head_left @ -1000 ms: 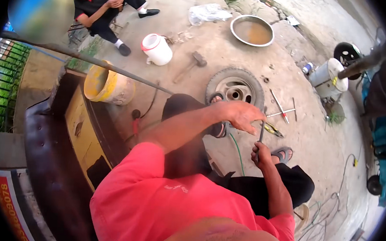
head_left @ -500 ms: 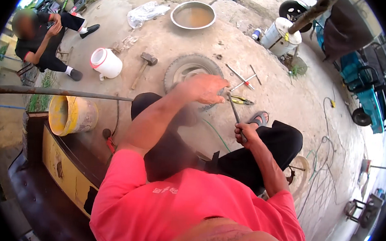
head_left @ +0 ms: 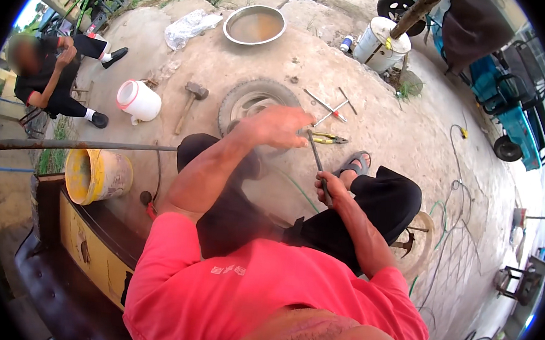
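My left hand is held over the wheel with a tire, fingers spread near the upper end of a dark metal bar, with nothing visibly gripped. My right hand is wrapped round the bar's lower part above my right thigh. On the concrete beyond the bar lie yellow-handled pliers and a cross-shaped wrench; a hammer lies left of the wheel. My left hand and forearm hide part of the wheel.
A seated person is at left, near a white jug and a yellow-stained bucket. A long pole crosses at left. A basin of murky water, a white drum and a teal vehicle stand beyond. Cables snake along the right.
The view has turned, shifting the surroundings across the picture, mostly in the first half second. My left hand stays spread near the bar's upper end; my right keeps its grip.
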The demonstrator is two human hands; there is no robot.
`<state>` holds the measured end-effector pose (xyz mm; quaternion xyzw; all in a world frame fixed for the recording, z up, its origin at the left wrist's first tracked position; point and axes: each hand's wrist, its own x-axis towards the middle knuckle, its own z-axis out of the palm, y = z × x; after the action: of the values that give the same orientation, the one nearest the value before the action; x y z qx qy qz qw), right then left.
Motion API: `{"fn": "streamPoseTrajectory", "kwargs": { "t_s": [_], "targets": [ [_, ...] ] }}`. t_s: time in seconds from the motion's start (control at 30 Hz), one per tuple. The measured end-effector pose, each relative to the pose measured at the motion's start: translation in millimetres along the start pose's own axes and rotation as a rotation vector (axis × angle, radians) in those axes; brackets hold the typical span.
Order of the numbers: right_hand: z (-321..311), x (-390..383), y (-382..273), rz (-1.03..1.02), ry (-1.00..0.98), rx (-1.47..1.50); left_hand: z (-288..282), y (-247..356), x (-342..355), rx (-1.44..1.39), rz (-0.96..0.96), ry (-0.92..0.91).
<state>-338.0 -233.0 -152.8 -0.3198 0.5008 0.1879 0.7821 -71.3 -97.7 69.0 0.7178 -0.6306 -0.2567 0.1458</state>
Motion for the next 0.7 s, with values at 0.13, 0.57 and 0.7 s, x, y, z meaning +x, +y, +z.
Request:
{"fn": "streamPoseTrajectory", "kwargs": {
  "t_s": [0.13, 0.57, 0.7],
  "targets": [
    [0, 11, 0, -0.013, 0.034, 0.069, -3, 15, 5, 0.014, -0.047, -0.081],
    [9, 8, -4, -0.014, 0.034, 0.075, 9, 0, 7, -0.008, -0.021, -0.059],
    [9, 8, -8, 0.002, -0.011, 0.039, -3, 6, 8, 0.031, -0.095, -0.139]
  ]
}}
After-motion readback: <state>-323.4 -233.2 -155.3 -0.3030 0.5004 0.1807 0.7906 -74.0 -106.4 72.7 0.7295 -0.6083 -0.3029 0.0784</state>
